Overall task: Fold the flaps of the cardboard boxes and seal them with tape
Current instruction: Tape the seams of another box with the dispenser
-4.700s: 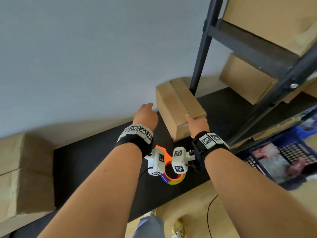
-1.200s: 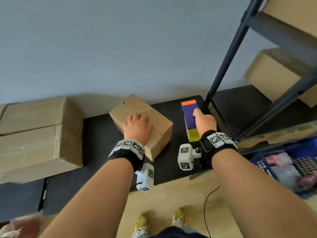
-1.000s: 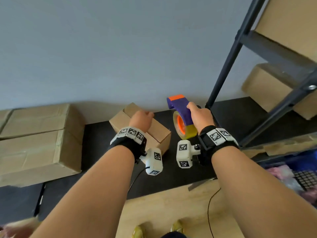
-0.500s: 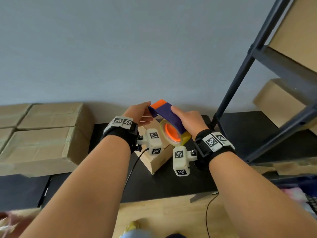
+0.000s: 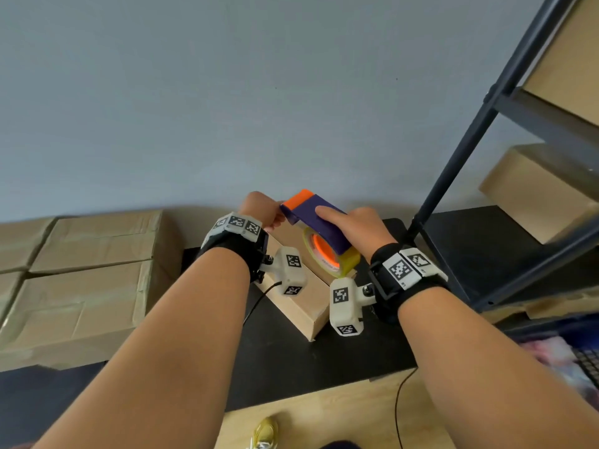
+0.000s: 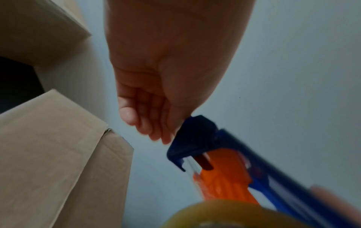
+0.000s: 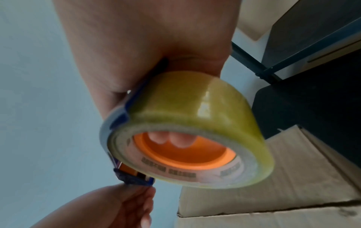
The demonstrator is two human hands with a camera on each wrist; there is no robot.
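Above the small box (image 5: 299, 294) on the black table (image 5: 324, 361), the right hand (image 5: 355, 226) grips the tape dispenser (image 5: 319, 228), its long axis pointing away and leftward. Left hand (image 5: 259, 210) fingers pinch at its far tip; the tape's free end cannot be made out, and arms hide the box seam.

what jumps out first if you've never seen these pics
The bright tape dispenser, purple and orange with a yellowish roll, held up in the right hand above the small cardboard box on the black table. The left hand pinches at its front tip. Taped boxes are stacked at left.
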